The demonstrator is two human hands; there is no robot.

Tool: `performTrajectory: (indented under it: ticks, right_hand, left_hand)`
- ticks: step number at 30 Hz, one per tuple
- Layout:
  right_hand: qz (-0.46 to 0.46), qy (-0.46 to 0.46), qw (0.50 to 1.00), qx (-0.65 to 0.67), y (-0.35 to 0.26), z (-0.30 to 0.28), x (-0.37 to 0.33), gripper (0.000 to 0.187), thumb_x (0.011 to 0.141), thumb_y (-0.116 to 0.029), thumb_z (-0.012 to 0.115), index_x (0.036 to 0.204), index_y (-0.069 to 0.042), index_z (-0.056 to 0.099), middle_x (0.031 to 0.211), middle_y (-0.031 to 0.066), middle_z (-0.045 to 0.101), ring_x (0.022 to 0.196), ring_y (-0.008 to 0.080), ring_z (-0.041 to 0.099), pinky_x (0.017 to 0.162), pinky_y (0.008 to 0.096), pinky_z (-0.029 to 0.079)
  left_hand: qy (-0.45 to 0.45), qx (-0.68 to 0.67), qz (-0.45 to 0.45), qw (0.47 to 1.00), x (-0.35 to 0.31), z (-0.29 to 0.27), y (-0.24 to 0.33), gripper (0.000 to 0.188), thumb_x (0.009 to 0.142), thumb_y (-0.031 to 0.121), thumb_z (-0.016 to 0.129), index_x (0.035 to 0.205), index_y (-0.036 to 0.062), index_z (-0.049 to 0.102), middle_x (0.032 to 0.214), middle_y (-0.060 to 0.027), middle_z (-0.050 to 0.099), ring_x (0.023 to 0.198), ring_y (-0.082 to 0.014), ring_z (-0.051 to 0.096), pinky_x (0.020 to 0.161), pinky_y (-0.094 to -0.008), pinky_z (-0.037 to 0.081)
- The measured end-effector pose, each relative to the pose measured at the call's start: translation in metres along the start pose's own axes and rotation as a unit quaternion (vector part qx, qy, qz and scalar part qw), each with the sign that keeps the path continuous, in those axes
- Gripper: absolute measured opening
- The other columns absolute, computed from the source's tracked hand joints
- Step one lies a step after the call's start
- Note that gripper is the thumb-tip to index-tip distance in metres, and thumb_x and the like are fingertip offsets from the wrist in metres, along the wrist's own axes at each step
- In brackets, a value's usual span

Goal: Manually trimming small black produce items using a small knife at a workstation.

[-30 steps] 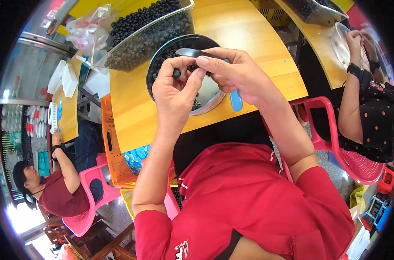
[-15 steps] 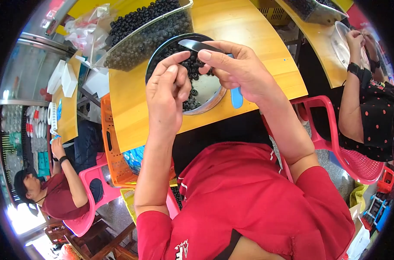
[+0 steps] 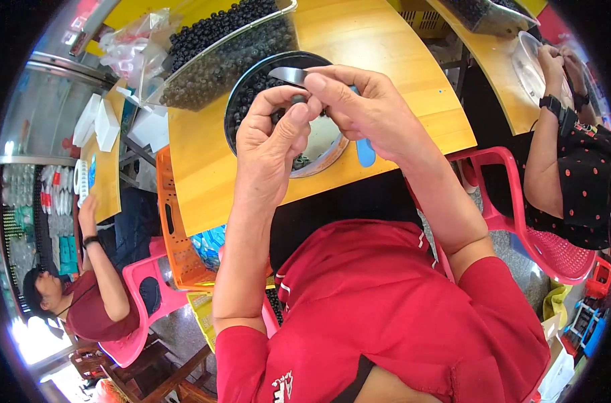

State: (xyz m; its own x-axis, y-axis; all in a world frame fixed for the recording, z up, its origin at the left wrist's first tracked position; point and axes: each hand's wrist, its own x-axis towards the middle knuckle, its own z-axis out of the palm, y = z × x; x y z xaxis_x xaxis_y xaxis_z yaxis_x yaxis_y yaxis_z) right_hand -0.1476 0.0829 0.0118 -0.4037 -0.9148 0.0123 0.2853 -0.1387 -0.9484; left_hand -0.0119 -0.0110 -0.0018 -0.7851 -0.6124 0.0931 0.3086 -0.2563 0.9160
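My right hand is closed round a small knife with a dark blade and a blue handle; the blade points left above the bowl. My left hand pinches a small dark round piece between thumb and forefinger, close against the right fingertips and just below the blade. Beneath both hands stands a round bowl, pale inside with a dark rim, partly filled with small black round pieces. The hands cover much of the bowl, and the exact kind of the pieces cannot be made out.
A clear bin heaped with similar black pieces stands behind the bowl on the wooden table. An orange crate is at the table's left. Co-workers sit at far left and right, beside pink chairs.
My left hand has moved right and up, meeting the right hand with the dark piece now showing in its fingers. The knife has shifted slightly left. The left co-worker's hand has risen.
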Motion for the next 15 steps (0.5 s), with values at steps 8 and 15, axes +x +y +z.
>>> performTrajectory:
  ticks: [8,15]
  right_hand:
    - [-0.096,-0.018,0.994,-0.049,-0.006,-0.001,-0.005,0.034,0.101,-0.027,0.046,0.117,-0.002,0.061,0.078,0.0005,0.06,0.049,0.0002,0.037,0.042,0.0164,0.028]
    - [-0.112,-0.055,0.99,-0.072,-0.008,0.006,-0.01,0.032,0.1,-0.022,0.047,0.122,-0.002,0.059,0.071,-0.0003,0.059,0.051,-0.0003,0.041,0.044,0.0153,0.031]
  left_hand:
    - [-0.025,-0.148,-0.005,0.989,-0.002,-0.003,0.001,0.018,0.091,0.012,0.062,0.106,0.0024,0.057,0.088,-0.0028,0.06,0.06,-0.007,0.046,0.053,-0.0174,0.036]
    - [0.04,-0.131,-0.004,0.991,-0.003,-0.001,0.002,0.016,0.089,0.007,0.064,0.103,0.002,0.06,0.088,-0.0054,0.064,0.061,-0.008,0.051,0.051,-0.0184,0.038]
